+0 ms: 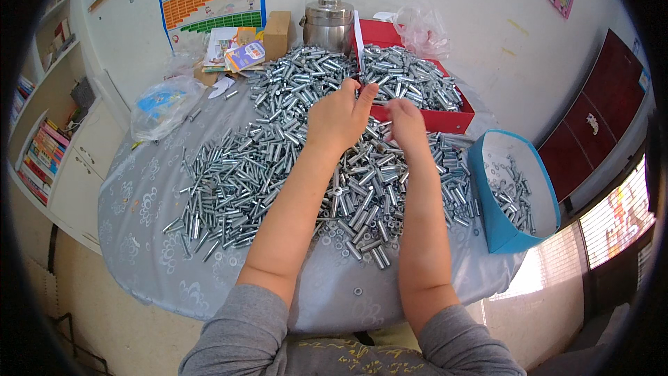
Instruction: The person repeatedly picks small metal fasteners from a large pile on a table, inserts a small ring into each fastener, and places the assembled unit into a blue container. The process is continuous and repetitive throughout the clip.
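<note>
Both arms reach forward over a large heap of metal bolts (229,174) and sleeves (362,195). My left hand (335,117) is closed above the middle of the heap, its thumb pointing up; what its curled fingers hold is hidden. Just to its right, slightly blurred, my right hand (407,124) has its fingers drawn together in front of the red box (452,120). Whatever is in them is too small to make out. Assembled anchor bolts (410,76) fill the red box, and more anchor bolts (296,76) are piled left of it.
A blue fabric bin (511,226) with metal parts stands at the right table edge. Behind the heap are a steel pot (328,24), a cardboard box (277,35) and booklets (240,56). A plastic bag (167,106) lies left. Loose washers (358,291) dot the grey tablecloth (149,237).
</note>
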A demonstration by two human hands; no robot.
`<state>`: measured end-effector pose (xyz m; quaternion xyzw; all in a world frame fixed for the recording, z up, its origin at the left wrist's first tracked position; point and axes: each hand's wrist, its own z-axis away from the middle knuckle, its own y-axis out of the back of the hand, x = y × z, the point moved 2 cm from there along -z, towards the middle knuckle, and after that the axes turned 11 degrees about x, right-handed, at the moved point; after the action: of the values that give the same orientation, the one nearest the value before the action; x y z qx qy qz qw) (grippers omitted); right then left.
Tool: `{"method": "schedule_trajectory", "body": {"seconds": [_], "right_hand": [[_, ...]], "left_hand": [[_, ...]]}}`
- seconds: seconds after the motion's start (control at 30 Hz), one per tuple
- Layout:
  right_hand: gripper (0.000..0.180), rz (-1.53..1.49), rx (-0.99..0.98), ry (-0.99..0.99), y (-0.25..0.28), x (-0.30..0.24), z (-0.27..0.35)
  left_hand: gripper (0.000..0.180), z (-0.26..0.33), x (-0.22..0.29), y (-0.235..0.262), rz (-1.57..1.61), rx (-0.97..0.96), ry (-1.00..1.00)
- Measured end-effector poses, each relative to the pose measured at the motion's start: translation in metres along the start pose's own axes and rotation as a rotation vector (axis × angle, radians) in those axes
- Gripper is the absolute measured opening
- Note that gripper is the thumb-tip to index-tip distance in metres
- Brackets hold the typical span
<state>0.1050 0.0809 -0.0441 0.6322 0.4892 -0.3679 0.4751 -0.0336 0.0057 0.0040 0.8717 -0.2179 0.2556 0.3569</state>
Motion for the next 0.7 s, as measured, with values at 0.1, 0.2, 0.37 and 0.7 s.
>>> {"method": "schedule_trajectory", "body": {"seconds": [0.1,0.2,0.37,0.7], "right_hand": [[0.032,0.337,0.189,0.223,0.012,0.005,-0.003],[0.028,-0.053,-0.079,0.276,0.003,-0.025,0.011],[0.021,-0.126,-0.380,0.133,-0.009,-0.043,0.030],[0.043,0.384,0.141,0.232,0.061,-0.027,0.025]], "left_hand": [[0.060,-0.002,-0.001,0.003,0.046,0.005,0.013],[0.062,0.000,0.001,0.002,0.054,0.018,-0.002],[0.066,0.000,-0.001,0.002,0.028,-0.012,-0.001],[0.086,-0.006,-0.020,0.004,-0.404,-0.167,0.310]]}}
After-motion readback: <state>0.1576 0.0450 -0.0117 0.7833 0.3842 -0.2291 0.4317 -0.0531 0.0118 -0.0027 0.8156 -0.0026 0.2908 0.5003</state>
